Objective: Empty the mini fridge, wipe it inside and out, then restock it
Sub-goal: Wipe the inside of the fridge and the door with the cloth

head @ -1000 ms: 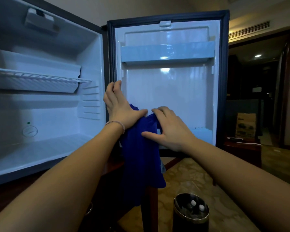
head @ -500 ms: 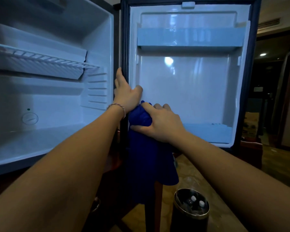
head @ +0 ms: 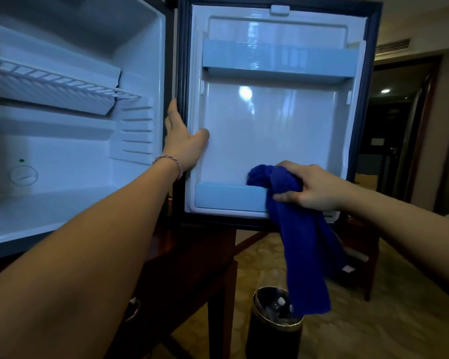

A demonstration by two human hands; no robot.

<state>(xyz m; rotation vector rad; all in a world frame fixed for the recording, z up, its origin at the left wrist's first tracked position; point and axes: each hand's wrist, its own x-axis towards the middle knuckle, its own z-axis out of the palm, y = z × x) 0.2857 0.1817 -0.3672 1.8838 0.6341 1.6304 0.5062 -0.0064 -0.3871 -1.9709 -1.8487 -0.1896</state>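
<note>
Your right hand (head: 314, 187) grips the blue cloth (head: 301, 229) at the lower door shelf (head: 228, 196); your left hand (head: 183, 141), fingers straight, steadies the door's (head: 270, 125) hinge edge. The cloth's hanging tail could snag that shelf.

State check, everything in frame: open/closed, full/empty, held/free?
Mini fridge door: open, shelves empty.
Fridge compartment: empty, wire shelf in place.
Blue cloth: gripped, bunched on lower door shelf.
Left hand: open, bracing door edge.
Right hand: gripping cloth.
Floor bin: open, bottles inside.
</note>
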